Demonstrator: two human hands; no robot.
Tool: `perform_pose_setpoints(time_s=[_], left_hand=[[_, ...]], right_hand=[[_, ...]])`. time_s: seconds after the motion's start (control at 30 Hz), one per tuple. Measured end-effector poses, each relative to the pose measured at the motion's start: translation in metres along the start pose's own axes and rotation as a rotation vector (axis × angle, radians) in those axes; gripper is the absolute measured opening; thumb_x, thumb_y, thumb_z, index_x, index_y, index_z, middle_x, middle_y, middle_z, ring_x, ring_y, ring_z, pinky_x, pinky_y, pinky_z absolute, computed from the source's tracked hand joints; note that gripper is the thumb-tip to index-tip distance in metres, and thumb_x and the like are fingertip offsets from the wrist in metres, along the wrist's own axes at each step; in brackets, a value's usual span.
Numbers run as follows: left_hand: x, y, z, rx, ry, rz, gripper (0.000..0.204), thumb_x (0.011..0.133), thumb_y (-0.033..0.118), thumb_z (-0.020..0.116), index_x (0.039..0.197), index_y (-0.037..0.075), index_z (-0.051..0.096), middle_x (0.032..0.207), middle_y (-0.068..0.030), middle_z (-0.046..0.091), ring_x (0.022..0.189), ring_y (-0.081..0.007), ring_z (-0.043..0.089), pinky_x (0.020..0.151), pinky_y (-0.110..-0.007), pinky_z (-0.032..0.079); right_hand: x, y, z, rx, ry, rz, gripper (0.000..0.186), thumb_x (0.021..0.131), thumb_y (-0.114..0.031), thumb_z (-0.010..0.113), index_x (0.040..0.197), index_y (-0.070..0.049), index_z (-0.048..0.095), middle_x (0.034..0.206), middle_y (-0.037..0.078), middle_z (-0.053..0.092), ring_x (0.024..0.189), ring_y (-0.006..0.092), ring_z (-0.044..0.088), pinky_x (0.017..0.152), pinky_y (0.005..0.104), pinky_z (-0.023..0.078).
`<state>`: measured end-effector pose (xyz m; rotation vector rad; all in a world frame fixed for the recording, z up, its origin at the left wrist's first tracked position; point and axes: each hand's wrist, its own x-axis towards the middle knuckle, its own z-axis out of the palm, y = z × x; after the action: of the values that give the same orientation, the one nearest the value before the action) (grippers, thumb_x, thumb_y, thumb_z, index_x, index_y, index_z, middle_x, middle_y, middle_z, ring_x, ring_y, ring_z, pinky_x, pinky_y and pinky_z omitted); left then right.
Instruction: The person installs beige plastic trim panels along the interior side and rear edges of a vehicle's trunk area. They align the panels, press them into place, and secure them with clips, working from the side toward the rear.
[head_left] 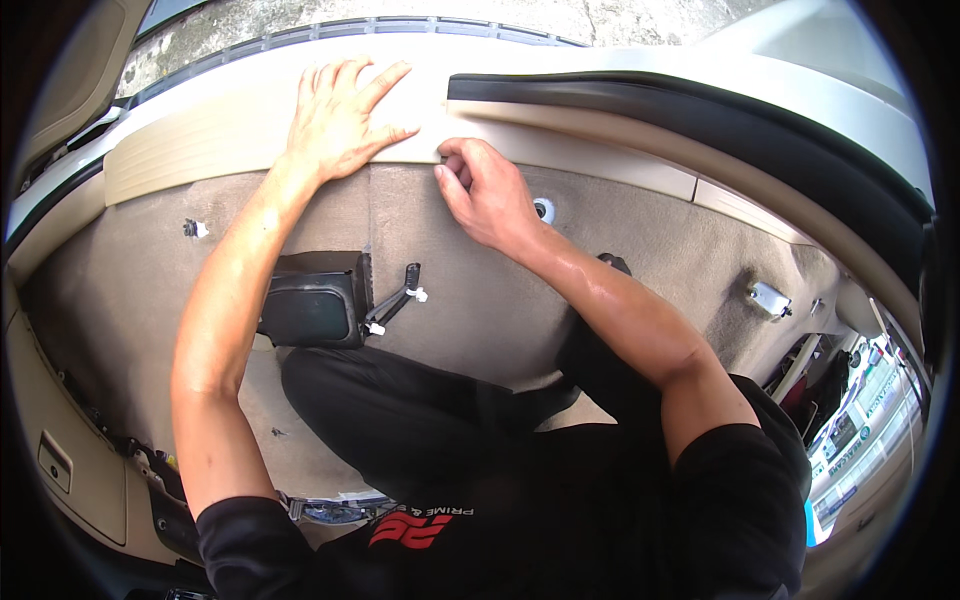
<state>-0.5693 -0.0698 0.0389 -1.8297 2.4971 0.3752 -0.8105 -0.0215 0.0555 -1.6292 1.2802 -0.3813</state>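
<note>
A beige sill trim panel (210, 160) runs along the car's door opening. My left hand (340, 120) lies flat on it with fingers spread, the fingertips reaching the white painted sill. To its right, my right hand (485, 190) is curled closed at the panel's lower edge, thumb against the bent fingers. Whatever may be between those fingertips is hidden. Just above the right hand is the cut-off-looking end of a black and beige door seal (640, 100), which arcs away to the right. Below both hands spreads the beige floor carpet (450, 290).
A black plastic box-shaped cover (312, 305) sits on the carpet by my left forearm, with a black cable and white connectors (410, 292) beside it. A metal bracket (770, 298) stands at the right. My black-clad legs (400, 400) fold over the floor near me.
</note>
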Motion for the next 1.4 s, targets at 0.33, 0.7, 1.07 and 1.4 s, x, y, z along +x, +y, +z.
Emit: perform_pose_setpoints(time_s=[0.33,0.7,1.07,1.4], left_hand=[[0.003,0.006,0.008,-0.052,0.083,-0.039,0.077,0.088,0.068,0.066,0.153,0.030,0.053,0.152,-0.0147,0.050,0.144,-0.0329,0.041,0.121,-0.061,0.022],[0.022,-0.045,-0.002,-0.078,-0.023,-0.229,0.063,0.100,0.067,0.052,0.131,0.014,0.068,0.123,-0.0106,0.064,0.123,-0.0267,0.060,0.109,-0.046,0.044],[0.033,-0.079,-0.013,-0.088,-0.120,-0.149,0.055,0.107,0.049,0.048,0.109,0.002,0.076,0.113,-0.0189,0.073,0.108,-0.0344,0.069,0.097,-0.046,0.051],[0.060,-0.074,-0.022,-0.227,-0.213,-0.345,0.052,0.106,0.046,0.050,0.112,0.000,0.073,0.106,-0.0185,0.074,0.105,-0.0305,0.071,0.099,-0.043,0.051]], right_hand=[[0.004,-0.010,-0.002,-0.185,0.076,-0.419,0.021,0.096,-0.022,0.067,0.108,-0.006,0.069,0.109,0.012,0.065,0.106,0.0342,0.062,0.089,0.0470,0.051],[0.017,-0.001,0.027,0.278,0.351,-0.051,0.041,0.097,-0.004,0.065,0.137,0.002,0.061,0.101,0.014,0.071,0.085,0.0194,0.070,0.078,0.0328,0.059],[0.016,-0.011,0.042,0.326,0.275,-0.042,0.037,0.097,-0.003,0.066,0.134,-0.002,0.066,0.093,0.014,0.072,0.073,0.0177,0.068,0.070,0.0329,0.058],[0.034,-0.007,0.017,0.218,0.350,-0.113,0.037,0.099,-0.004,0.063,0.136,-0.001,0.066,0.101,0.015,0.074,0.089,0.0180,0.073,0.081,0.0333,0.060]])
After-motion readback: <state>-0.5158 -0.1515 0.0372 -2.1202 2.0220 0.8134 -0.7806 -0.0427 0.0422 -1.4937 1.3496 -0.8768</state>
